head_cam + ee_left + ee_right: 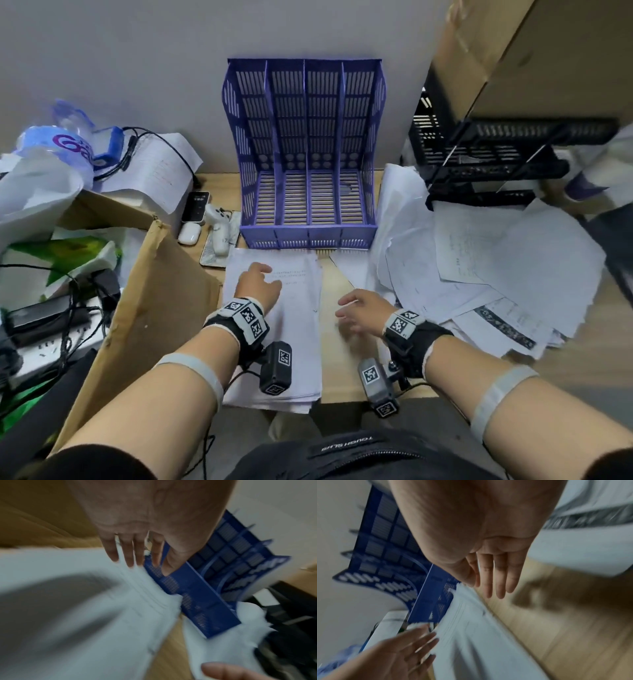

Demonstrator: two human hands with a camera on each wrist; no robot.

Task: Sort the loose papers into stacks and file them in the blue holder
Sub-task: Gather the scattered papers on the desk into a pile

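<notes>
The blue holder [308, 154] stands against the wall with its four slots showing no papers. In front of it lies a squared stack of white papers [294, 329] on the wooden desk [337, 363]. My left hand [261, 278] is over the stack's far part, fingers straight in the left wrist view [127, 553], holding nothing. My right hand [356, 310] hovers over bare desk beside the stack's right edge, its fingers [498, 577] straight and empty. A loose heap of papers [479, 274] spreads to the right. The blue holder [197, 595] [388, 555] shows blurred in both wrist views.
A cardboard box flap [154, 308] borders the stack on the left. A phone, earbud case [189, 233] and white controller [219, 226] lie left of the holder. A black tray rack [496, 161] stands at right over the loose heap. Cables and a power strip [51, 329] crowd the far left.
</notes>
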